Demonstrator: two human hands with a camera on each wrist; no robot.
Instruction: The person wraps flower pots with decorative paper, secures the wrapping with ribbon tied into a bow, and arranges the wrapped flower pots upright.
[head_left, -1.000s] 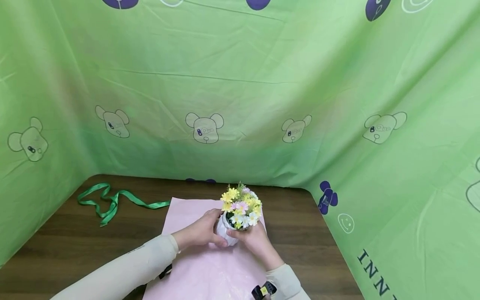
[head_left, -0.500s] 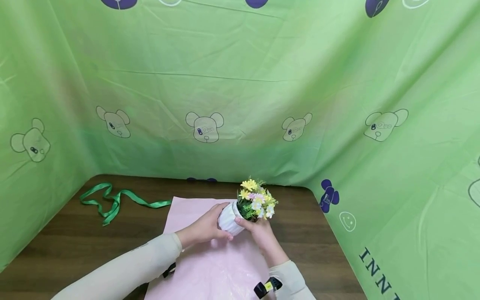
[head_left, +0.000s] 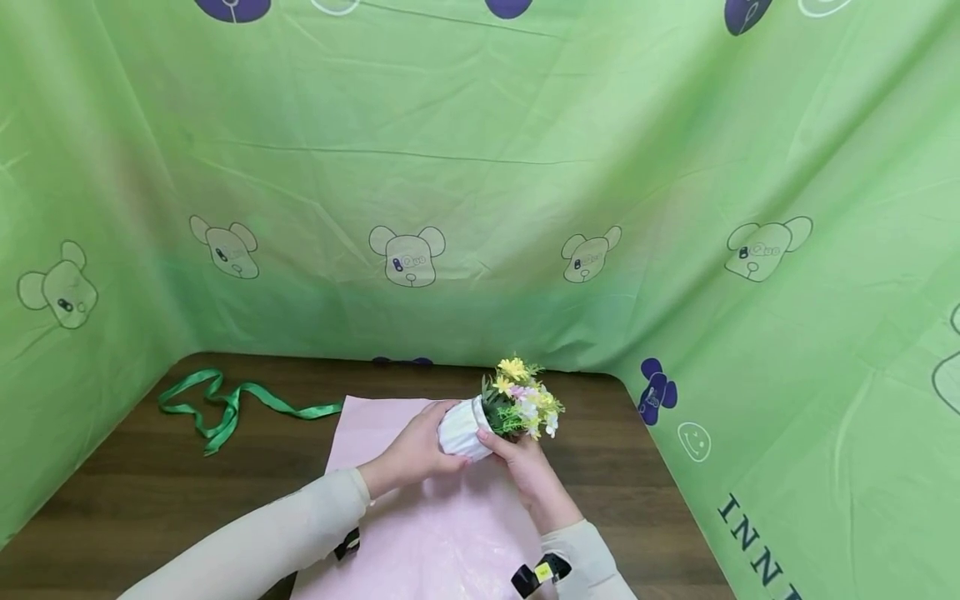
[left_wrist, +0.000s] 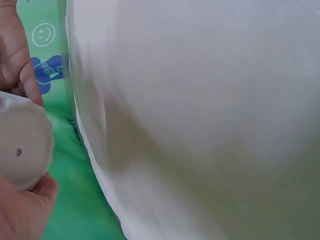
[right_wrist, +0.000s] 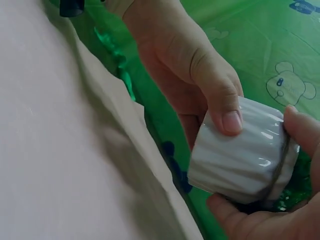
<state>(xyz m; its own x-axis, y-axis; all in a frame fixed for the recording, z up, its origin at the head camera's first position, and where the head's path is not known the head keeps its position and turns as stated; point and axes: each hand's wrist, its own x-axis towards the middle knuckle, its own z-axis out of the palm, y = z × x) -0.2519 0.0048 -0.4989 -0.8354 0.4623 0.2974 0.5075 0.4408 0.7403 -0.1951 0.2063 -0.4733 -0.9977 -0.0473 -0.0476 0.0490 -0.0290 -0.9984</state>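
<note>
Tilted over to the right in the head view is a ribbed white flowerpot [head_left: 462, 430] with yellow, pink and white flowers [head_left: 525, 400] in it. My left hand [head_left: 414, 448] grips the pot near its base, thumb over the side. Near the rim my right hand [head_left: 531, 479] holds it, with the thumb on the pot and the other fingers partly hidden. The left wrist view shows the pot's underside [left_wrist: 30, 135] with a small hole. In the right wrist view a dark line circles the white pot [right_wrist: 240, 150] close to its rim.
Beneath the hands a pink sheet [head_left: 450, 542] lies on the dark wooden table [head_left: 135, 492]. A loose green ribbon [head_left: 225, 417] trails at the back left, one end close to the sheet. Green printed cloth [head_left: 480, 183] hangs around the back and sides.
Both hands have tipped the pot from nearly upright onto its side. The flowers have swung to the right. Sheet and ribbon stay in place.
</note>
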